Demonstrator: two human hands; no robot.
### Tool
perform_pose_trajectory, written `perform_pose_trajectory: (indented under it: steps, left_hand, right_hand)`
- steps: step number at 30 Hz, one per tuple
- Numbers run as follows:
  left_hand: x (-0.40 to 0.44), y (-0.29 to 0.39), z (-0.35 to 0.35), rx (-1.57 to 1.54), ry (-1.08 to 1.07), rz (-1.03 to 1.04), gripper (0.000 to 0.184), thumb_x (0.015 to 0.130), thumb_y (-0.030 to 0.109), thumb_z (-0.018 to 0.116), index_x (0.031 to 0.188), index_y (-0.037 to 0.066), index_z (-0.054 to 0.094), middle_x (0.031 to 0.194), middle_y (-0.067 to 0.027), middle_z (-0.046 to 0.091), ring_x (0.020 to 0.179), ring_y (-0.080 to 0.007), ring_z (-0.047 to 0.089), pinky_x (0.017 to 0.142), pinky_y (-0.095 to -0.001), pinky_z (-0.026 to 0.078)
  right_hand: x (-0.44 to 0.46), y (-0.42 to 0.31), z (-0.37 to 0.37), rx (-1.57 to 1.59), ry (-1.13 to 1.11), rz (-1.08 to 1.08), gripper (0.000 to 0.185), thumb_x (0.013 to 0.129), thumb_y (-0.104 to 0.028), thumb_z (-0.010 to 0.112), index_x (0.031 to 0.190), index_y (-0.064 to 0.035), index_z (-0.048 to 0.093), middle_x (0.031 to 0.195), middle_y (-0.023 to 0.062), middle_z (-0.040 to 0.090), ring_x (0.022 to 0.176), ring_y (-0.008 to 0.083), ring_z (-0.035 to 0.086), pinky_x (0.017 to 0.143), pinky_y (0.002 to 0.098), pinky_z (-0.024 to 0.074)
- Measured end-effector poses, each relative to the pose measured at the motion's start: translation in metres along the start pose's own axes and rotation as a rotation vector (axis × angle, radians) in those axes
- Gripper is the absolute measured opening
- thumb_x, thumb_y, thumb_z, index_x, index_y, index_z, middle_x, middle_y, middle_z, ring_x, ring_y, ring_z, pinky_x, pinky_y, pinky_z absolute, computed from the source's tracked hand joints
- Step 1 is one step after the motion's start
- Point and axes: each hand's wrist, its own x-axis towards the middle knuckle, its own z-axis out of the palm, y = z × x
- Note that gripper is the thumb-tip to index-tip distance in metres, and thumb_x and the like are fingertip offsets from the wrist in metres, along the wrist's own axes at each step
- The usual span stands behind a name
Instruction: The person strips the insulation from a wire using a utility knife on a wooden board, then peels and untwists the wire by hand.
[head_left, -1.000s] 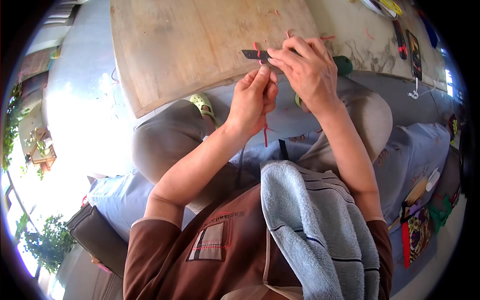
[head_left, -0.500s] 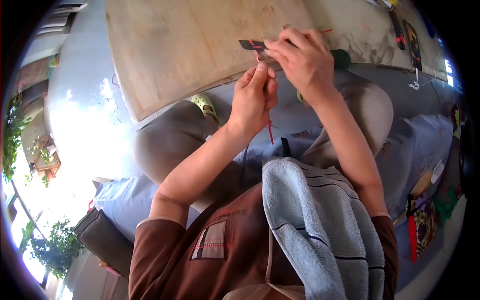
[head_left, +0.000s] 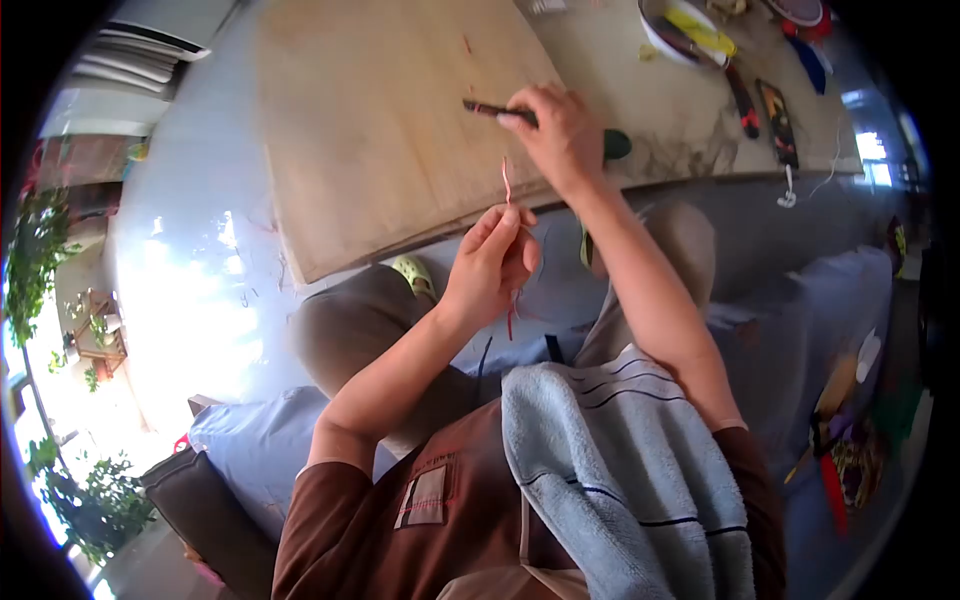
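My left hand [head_left: 492, 255] is closed in a pinch in front of the table's near edge. From its fingertips a thin red wire [head_left: 507, 180] stands up, pale near the top; a red tail hangs below the fist. Higher and to the right, over the wooden board, my right hand [head_left: 560, 135] grips a dark flat blade [head_left: 482, 107] pointing left. Reddish marks show along the blade, and its rear part is hidden in the fingers. Blade and wire are apart. A small red scrap [head_left: 466, 44] lies on the board.
The wooden board [head_left: 350, 140] covers the table's left part. A dark green object [head_left: 617, 145] sits by my right wrist. Rightward are a white bowl [head_left: 655, 40], a black-and-red handle [head_left: 742, 100], a phone [head_left: 777, 122] and a white cable [head_left: 787, 187]. A towel [head_left: 610, 450] hangs over my front.
The blade was against the wire near my left fingertips. My right hand has drawn it up and away, and the wire's upper end now stands free. The view has shifted.
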Motion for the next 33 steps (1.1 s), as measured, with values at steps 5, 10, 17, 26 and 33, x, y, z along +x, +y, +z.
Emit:
perform_pose_trajectory:
  steps: [5,10,17,26,33]
  left_hand:
    - [-0.028,0.031,0.02,0.045,-0.101,0.207,0.018,0.097,0.024,0.041,0.09,0.009,0.048,0.06,-0.0028,0.05,0.043,-0.0037,0.026,0.038,-0.0187,0.019]
    - [-0.062,0.038,0.04,0.042,-0.085,0.407,0.014,0.096,0.02,0.043,0.094,0.008,0.049,0.064,0.0005,0.043,0.044,-0.0047,0.028,0.041,-0.0192,0.024]
    - [-0.1,0.025,0.08,0.11,-0.162,0.417,0.019,0.097,0.027,0.04,0.097,0.01,0.048,0.067,-0.0007,0.053,0.046,-0.0027,0.033,0.042,-0.0167,0.026]
    - [-0.113,0.001,0.101,-0.019,-0.197,0.298,0.023,0.095,0.03,0.045,0.09,0.008,0.049,0.055,-0.0019,0.047,0.04,-0.0044,0.027,0.037,-0.0188,0.019]
    - [-0.039,-0.034,-0.001,0.221,0.245,0.294,0.023,0.096,0.026,0.042,0.087,0.007,0.053,0.058,-0.0009,0.051,0.039,-0.0035,0.029,0.036,-0.0192,0.02]
  right_hand:
    - [0.018,0.001,0.026,-0.039,0.011,-0.179,0.015,0.072,-0.021,0.068,0.082,-0.0118,0.062,0.083,0.0052,0.06,0.084,0.0298,0.054,0.076,0.0408,0.0433]
    - [0.009,-0.022,-0.003,0.128,0.079,-0.261,0.017,0.078,-0.017,0.065,0.094,-0.0115,0.063,0.08,0.0052,0.061,0.078,0.0243,0.057,0.074,0.0346,0.045]
    - [-0.05,-0.127,-0.156,1.195,-0.441,0.09,0.018,0.088,-0.013,0.058,0.097,0.0028,0.06,0.081,0.0049,0.062,0.075,0.0093,0.058,0.068,0.0235,0.0465]
    - [-0.07,-0.115,-0.165,1.16,-0.367,0.176,0.021,0.091,-0.017,0.052,0.08,-0.0014,0.058,0.068,0.0034,0.059,0.061,0.0071,0.054,0.058,0.0202,0.0421]
    - [-0.027,0.031,-0.059,-0.17,-0.042,-0.273,0.018,0.078,-0.016,0.062,0.093,-0.0078,0.059,0.096,0.009,0.061,0.089,0.0326,0.057,0.072,0.0384,0.047]
